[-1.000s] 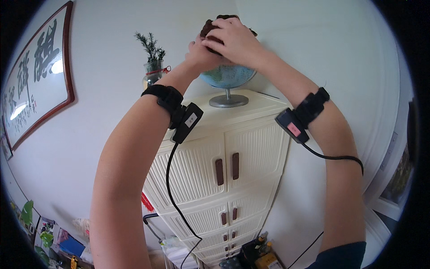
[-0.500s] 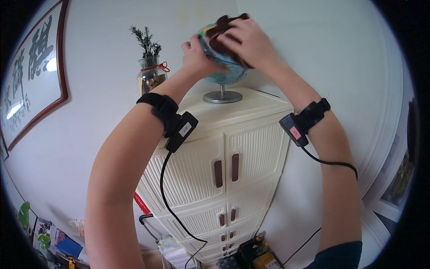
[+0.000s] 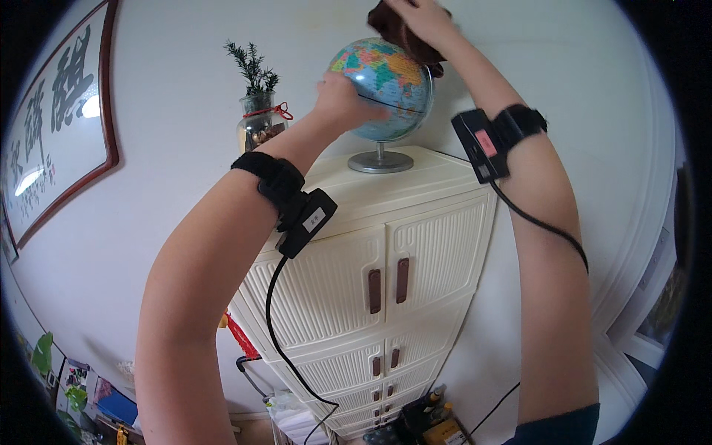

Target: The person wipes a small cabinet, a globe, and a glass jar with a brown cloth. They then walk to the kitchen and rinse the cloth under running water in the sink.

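At the top, my right hand [image 3: 419, 21] is closed on a dark brown cloth [image 3: 393, 30], raised at the globe's upper right edge. My left hand [image 3: 343, 100] grips the lower left side of the blue globe [image 3: 397, 85]; its fingertips are partly blurred. The globe stands on a silver round foot [image 3: 380, 163] atop a cream cabinet [image 3: 326, 285] with ribbed doors and brown handles. A black strapped device with a cable is on each forearm.
Left of the globe is a glass vase [image 3: 258, 130] with a green sprig and red cord. A framed calligraphy panel [image 3: 59, 126] hangs on the left wall. Plants are at lower left, bottles [image 3: 437, 408] beside the cabinet's base, a white door frame at right.
My right hand and the cloth have moved up and right off the globe's face, uncovering its map. My left hand has moved slightly down along the globe.
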A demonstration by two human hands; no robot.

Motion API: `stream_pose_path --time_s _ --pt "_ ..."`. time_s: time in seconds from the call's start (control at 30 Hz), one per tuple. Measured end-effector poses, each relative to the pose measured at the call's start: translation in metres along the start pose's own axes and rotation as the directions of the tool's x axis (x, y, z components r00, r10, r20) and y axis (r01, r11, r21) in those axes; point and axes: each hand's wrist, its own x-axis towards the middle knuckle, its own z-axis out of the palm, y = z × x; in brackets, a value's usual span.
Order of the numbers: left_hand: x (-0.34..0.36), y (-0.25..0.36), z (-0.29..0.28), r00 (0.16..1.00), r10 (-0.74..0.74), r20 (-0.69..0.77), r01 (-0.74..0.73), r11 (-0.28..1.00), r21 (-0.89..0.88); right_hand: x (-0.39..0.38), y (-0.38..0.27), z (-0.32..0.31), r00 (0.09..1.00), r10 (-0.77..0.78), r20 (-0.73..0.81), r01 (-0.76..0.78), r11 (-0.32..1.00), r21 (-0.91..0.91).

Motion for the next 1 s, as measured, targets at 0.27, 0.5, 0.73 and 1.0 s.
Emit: stream_pose_path --time_s 0.27,0.5,0.73,1.0 --pt "-0.010 0.005 -0.035 0.959 -0.126 0.255 0.129 0.992 0.005 -0.077 -0.027 -0.003 0.704 -0.613 0.358 0.708 0.638 -0.302" --pt "-0.009 0.009 -0.034 0.884 -0.155 0.442 0.134 0.988 0.078 -0.056 -0.046 -0.017 0.840 -0.494 0.223 0.542 0.781 -0.310" --pt "-0.020 0.014 -0.039 0.876 -0.128 0.464 0.139 0.990 0.011 0.010 -0.034 0.023 0.828 0.002 0.560 0.239 0.903 -0.356" --pt "-0.035 0.021 -0.068 0.767 -0.258 0.588 0.231 0.965 0.121 -0.089 -0.049 -0.014 0.647 -0.487 0.586 0.636 0.769 -0.062"
